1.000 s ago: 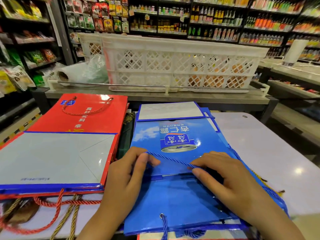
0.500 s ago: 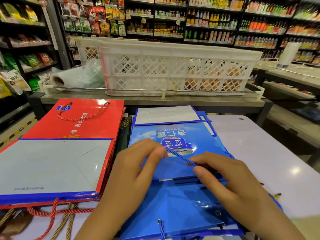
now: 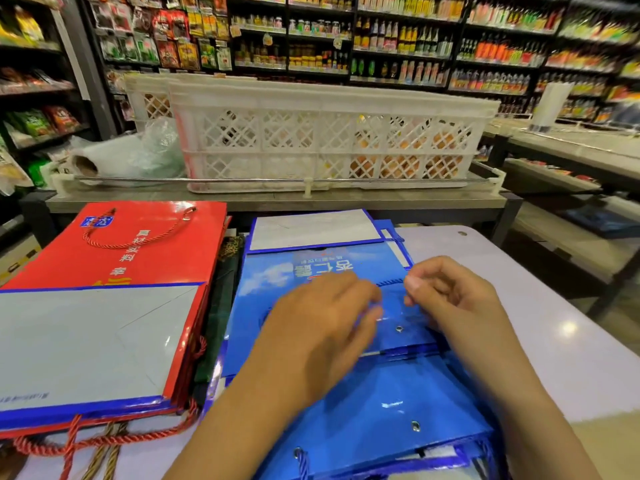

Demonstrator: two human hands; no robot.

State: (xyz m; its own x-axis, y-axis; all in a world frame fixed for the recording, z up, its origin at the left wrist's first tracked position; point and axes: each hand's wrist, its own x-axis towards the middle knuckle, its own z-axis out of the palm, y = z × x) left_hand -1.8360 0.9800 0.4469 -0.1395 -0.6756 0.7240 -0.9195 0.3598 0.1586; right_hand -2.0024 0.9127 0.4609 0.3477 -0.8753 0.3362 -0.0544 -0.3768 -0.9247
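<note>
A stack of flat blue paper gift bags (image 3: 363, 403) lies on the white table (image 3: 554, 341) in front of me. Over the top bag, a short stretch of its blue rope handle (image 3: 391, 282) shows between my two hands. My left hand (image 3: 322, 327) has its fingers curled at the rope's left end, and the motion blur hides its grip. My right hand (image 3: 450, 299) pinches the rope's right end between thumb and fingers. Both hands sit above the bag's eyelet holes (image 3: 399, 329).
A stack of flat red gift bags (image 3: 138, 251) with red rope handles lies to the left. Behind the table stands a counter with white lattice crates (image 3: 329, 133) and a roll of plastic bags (image 3: 104, 161). Shop shelves fill the background.
Both hands moved away from me, up the blue bag. The rope handle, stretched long between them before, now shows only as a short piece. The top bag's flap with eyelets is now uncovered.
</note>
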